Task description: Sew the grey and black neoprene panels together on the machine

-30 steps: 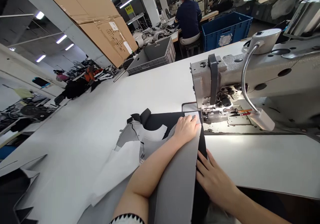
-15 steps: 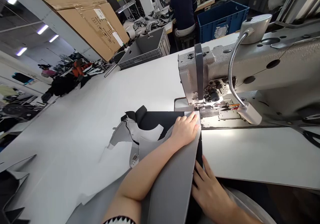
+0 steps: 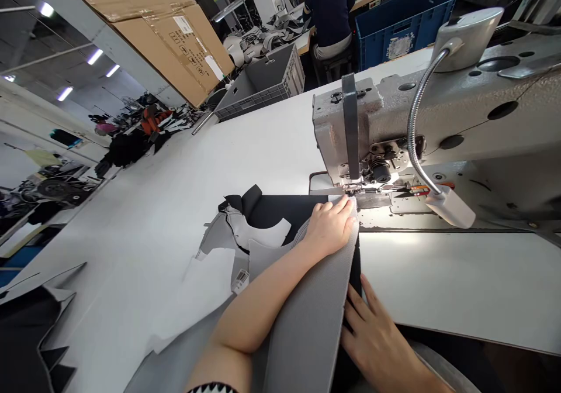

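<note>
My left hand (image 3: 332,227) lies on the grey fabric panel (image 3: 313,302), fingertips pressing its top corner just in front of the sewing machine's (image 3: 350,165) presser foot area. The fingers are extended and slightly bent. Lower down, my right hand (image 3: 377,334) rests along the panel's right edge, fingers spread over a strip of black fabric (image 3: 356,264) beneath. More black fabric (image 3: 289,209) shows behind the left hand. Left of it are curved grey and white pieces (image 3: 263,231) and a small printed label (image 3: 240,281). The needle itself is too small to make out.
A metal-necked lamp (image 3: 451,206) lights the machine bed, where orange-handled snips (image 3: 432,189) lie. Behind the white table (image 3: 175,188) stand a grey crate (image 3: 267,83), a cardboard box (image 3: 188,48) and a blue bin (image 3: 403,27). A seated person (image 3: 328,7) faces away. Dark fabric (image 3: 26,334) lies at left.
The view has shifted slightly, so most things sit a little farther right. Both hands keep nearly the same place on the fabric.
</note>
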Tool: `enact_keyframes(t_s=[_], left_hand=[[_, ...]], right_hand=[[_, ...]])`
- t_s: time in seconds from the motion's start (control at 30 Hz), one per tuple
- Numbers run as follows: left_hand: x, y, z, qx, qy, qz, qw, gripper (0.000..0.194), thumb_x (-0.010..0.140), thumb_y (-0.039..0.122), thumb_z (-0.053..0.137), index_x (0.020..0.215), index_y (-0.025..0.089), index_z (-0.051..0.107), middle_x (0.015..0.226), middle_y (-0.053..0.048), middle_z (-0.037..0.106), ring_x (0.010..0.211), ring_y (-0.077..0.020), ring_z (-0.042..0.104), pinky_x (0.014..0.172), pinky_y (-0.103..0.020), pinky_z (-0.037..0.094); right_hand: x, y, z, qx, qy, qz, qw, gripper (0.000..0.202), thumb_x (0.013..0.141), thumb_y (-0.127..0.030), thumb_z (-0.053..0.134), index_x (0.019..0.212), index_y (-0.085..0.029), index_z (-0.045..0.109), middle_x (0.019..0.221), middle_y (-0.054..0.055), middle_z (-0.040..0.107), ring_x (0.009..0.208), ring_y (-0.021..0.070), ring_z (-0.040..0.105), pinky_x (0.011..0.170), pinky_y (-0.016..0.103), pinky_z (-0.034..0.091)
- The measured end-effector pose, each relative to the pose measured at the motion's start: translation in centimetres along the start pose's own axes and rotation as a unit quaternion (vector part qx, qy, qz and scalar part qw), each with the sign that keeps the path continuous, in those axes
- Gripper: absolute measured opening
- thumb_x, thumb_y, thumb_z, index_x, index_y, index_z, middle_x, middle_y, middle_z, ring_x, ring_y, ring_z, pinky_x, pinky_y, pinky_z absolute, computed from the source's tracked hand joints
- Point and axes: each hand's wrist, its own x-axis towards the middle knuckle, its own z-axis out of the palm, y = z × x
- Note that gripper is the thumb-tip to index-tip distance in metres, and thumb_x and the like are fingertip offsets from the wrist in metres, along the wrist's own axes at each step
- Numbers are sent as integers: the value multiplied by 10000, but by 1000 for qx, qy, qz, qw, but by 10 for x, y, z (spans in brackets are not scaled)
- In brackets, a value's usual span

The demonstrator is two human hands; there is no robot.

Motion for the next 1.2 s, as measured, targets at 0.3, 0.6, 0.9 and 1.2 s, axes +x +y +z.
enact_keyframes(t_s=[0.3,0.6,0.9,1.2], left_hand=[[3,0,3,-21,27,-20,999,425,1001,343,334,1365,203,505,1442,-48,481,1194,-252,473,958,-413,442],[-6,1,9,-2,68,-9,998,386,1003,359,365,1326,217,520,1385,-56,526,1244,-229,461,976,-393,434],[-21,11,9,14,79,-25,996,301,1001,278,385,1215,189,577,1276,-80,608,1216,-221,507,1069,-449,379],[12,11,19,21,84,-46,995,265,973,181,399,1119,173,620,1243,-97,622,1193,-226,533,1086,-433,373]], right_hand=[[2,6,-3,-3,3,20,1000,317,823,-341,665,1116,-220,678,1216,100,629,1273,344,417,1149,593,85],[-8,-5,-7,6,-11,-38,999,283,877,-438,585,1074,-260,682,1260,71,601,1293,370,375,1089,677,89],[-10,-12,-14,-14,9,-80,997,268,938,-402,470,1079,-300,673,1184,27,632,1222,325,420,1074,662,106],[-4,9,-19,13,32,-88,996,265,946,-399,476,1121,-321,659,1113,13,663,1197,308,458,1116,642,-13]])
